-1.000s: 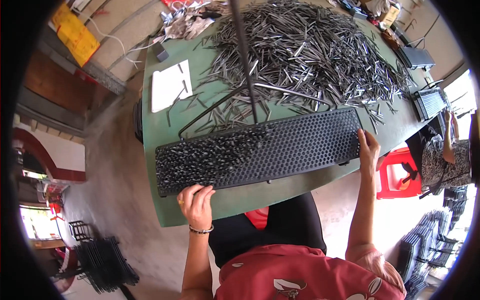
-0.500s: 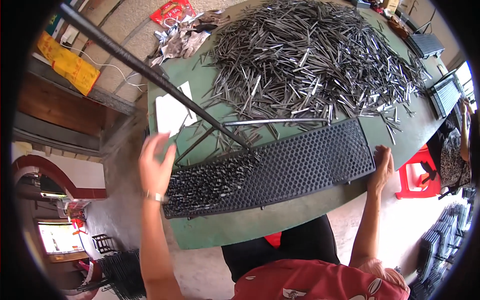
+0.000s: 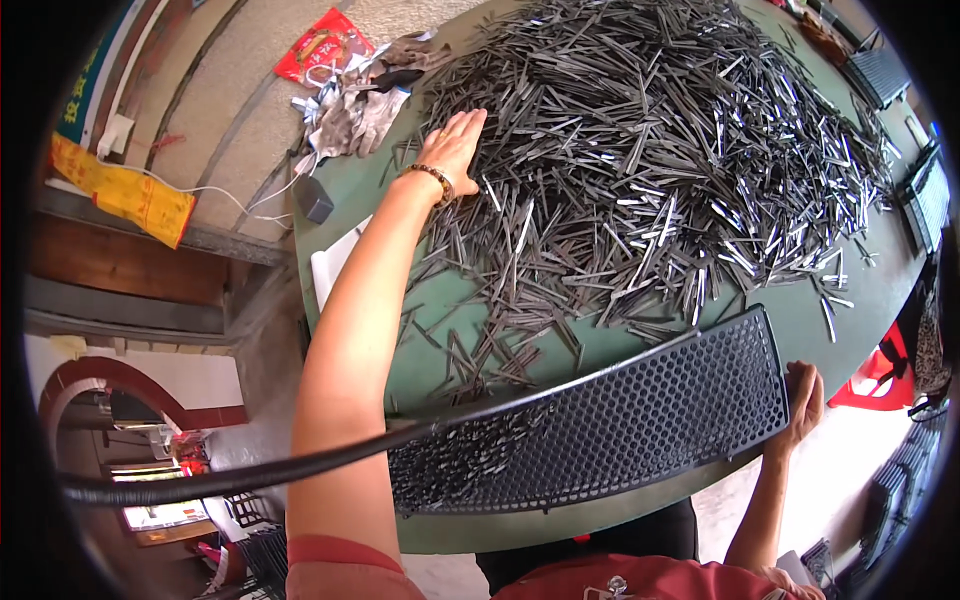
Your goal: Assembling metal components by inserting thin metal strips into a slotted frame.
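My left hand (image 3: 455, 155) reaches over the table's left side with its fingers stretched out, touching the near-left flank of a big heap of thin dark strips (image 3: 640, 170). Nothing shows in its grasp. In front of my body lies a long black rack (image 3: 650, 420) full of round holes. Strips are packed upright into its left part, while holes show bare toward the right. At the rack's right end, my right hand (image 3: 803, 405) has its fingers curled against the edge. My left forearm hides the rack's left end.
The green table (image 3: 455, 535) has a curved edge. A long black bar (image 3: 250, 475) crosses above my left arm. Work gloves (image 3: 355, 115), a red packet (image 3: 325, 45) and a small dark block (image 3: 314, 200) lie at the left. Similar racks (image 3: 925, 200) stand at the right.
My left hand has moved from the rack's left end up to the heap. The rack appears lower and further right, and the black bar has swung down across the view.
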Tool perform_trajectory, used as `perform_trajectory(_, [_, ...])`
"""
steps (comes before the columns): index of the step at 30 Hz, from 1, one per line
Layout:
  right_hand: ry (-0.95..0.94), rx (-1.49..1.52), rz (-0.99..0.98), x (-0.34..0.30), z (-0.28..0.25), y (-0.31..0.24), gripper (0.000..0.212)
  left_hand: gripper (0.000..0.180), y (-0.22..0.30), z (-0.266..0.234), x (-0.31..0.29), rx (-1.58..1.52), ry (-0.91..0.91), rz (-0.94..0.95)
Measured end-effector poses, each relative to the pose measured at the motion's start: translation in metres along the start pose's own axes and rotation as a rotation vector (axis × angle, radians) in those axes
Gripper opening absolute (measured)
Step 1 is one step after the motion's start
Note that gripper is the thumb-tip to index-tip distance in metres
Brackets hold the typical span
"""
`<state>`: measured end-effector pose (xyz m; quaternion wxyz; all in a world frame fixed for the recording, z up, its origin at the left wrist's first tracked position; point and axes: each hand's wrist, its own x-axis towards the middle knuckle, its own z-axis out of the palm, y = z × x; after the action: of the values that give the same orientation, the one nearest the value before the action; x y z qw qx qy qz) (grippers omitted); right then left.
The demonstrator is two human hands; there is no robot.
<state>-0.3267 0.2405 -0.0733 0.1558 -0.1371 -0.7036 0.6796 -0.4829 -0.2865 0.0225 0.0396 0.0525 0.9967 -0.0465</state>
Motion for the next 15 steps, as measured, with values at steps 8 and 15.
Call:
perform_trajectory(8, [0.029, -0.022, 0.009, -0.002, 0.010, -0.004, 0.025, 0.099, 0.000, 0.015, 0.020, -0.086, -0.028, -0.031])
perform_trajectory(15, [-0.023, 0.015, 0.004, -0.001, 0.008, -0.005, 0.025, 0.085, 0.011, 0.037, -0.016, -0.195, 0.106, 0.091])
